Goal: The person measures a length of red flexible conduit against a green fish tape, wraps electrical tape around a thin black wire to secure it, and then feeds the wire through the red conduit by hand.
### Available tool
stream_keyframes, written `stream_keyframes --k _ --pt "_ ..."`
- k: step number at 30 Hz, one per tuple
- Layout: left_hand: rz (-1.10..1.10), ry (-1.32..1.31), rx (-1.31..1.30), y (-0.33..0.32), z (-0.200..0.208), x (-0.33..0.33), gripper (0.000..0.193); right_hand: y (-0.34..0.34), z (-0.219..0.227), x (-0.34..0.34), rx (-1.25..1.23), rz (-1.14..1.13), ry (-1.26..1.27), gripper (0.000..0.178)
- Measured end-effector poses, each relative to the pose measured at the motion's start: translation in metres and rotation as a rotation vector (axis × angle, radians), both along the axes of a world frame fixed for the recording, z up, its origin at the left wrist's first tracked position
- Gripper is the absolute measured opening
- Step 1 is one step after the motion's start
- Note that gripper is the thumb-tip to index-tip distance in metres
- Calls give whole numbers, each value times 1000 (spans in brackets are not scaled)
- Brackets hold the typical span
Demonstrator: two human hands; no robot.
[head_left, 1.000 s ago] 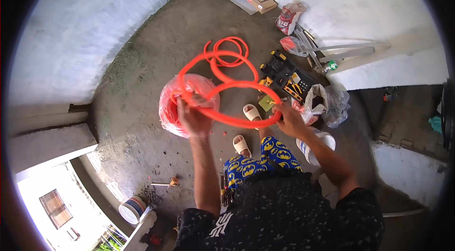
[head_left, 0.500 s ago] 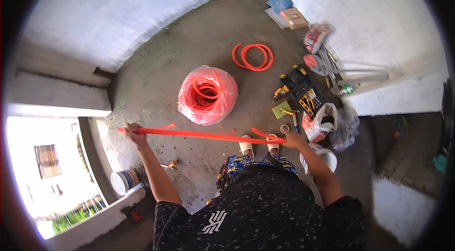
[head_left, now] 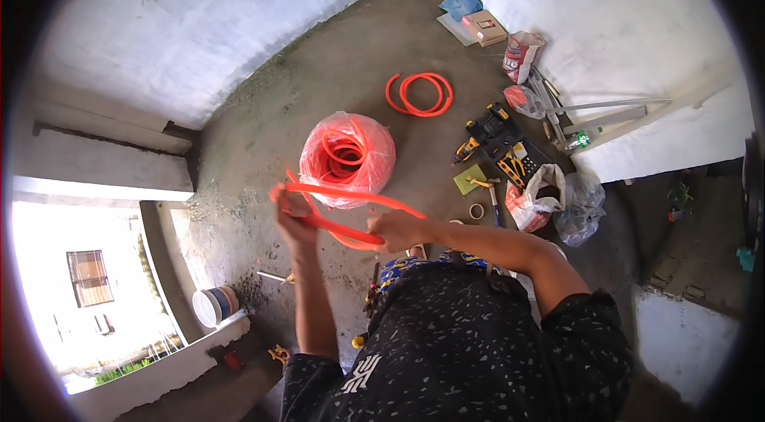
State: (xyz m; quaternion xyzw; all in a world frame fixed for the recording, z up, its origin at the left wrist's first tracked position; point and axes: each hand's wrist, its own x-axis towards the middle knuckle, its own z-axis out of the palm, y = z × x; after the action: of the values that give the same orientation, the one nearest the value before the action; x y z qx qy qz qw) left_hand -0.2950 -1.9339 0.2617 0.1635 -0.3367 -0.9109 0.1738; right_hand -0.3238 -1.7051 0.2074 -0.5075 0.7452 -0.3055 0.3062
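Observation:
A length of orange flexible tubing [head_left: 347, 232] is bent into loops between my hands, in front of my body. My left hand [head_left: 295, 223] is closed round one end of the loops. At the other end, my right hand [head_left: 393, 229] grips the tubing, its arm reaching across from the right. Just beyond my hands on the floor stands a big roll of the same tubing [head_left: 378, 163], wrapped in clear plastic. Farther off lies a small loose coil of orange tubing [head_left: 426, 113], touched by neither hand.
To the right lie an open black tool case [head_left: 496, 133], a hammer [head_left: 493, 200], a tape roll [head_left: 476, 211] and a green square [head_left: 468, 180]. A sack [head_left: 532, 215] and clear plastic bag [head_left: 586, 211] sit beside them. A cardboard box [head_left: 486, 26] leans near the far wall. Left stands a bucket [head_left: 209, 308].
The tubing was stretched nearly straight between widely spread hands; now it is folded into loops. My right hand has moved left toward my left hand, which has shifted right.

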Motion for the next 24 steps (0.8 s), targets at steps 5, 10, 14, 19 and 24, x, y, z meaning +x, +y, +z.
stream_keyframes --k 5,10,14,19,24 --pt "191 -6 140 -125 -8 -1 27 49 -89 -4 144 47 -28 34" --pt "460 -60 -82 -183 -18 -5 30 85 -116 2 253 44 164 34" --pt "472 1 -360 -250 28 17 26 145 -161 4 427 25 164 30" --pt "546 -20 -274 -294 61 41 24 183 -175 6 528 -39 146 31" --pt "471 263 -47 -276 60 67 19 172 -193 -16 314 -171 36 37"
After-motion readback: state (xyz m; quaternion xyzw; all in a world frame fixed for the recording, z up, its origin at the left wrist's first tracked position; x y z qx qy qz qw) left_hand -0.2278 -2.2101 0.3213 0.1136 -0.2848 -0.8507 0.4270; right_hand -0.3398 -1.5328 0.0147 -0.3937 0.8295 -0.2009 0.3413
